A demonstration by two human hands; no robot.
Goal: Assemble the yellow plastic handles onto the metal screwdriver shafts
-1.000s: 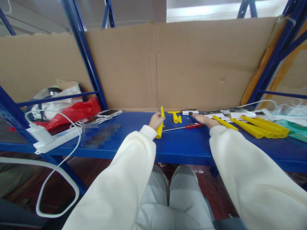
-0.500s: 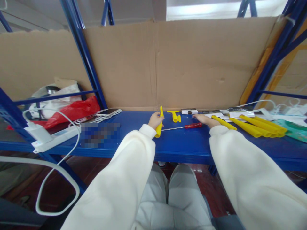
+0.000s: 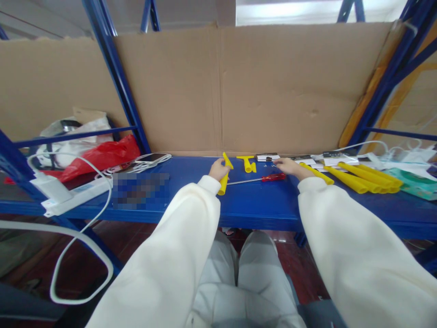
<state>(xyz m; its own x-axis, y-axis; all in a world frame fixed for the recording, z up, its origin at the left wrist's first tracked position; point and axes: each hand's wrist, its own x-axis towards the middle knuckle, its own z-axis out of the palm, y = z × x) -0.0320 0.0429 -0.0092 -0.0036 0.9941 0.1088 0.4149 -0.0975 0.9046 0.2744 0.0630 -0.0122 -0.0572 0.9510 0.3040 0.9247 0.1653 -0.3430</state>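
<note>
My left hand is closed around a yellow T-shaped plastic handle, its tube end pointing toward me and its crosspiece above my fingers. My right hand is low over the blue table, fingers together and pointing left; anything between the fingertips is too small to make out. Tiny metal parts lie just left of those fingertips. Between my hands are a second yellow T-shaped handle with a small yellow piece beside it, and a screwdriver with a red handle, its shaft pointing left.
Several yellow tapered tubes lie at the right by flat black-and-white packs and a green packet. At the left are a phone, a white power strip with cables, and a red bag. Cardboard stands behind.
My left hand has turned the yellow handle slightly, so its crosspiece now shows more. The right fingertips have risen a little near the small metal parts. The whole view has shifted slightly.
</note>
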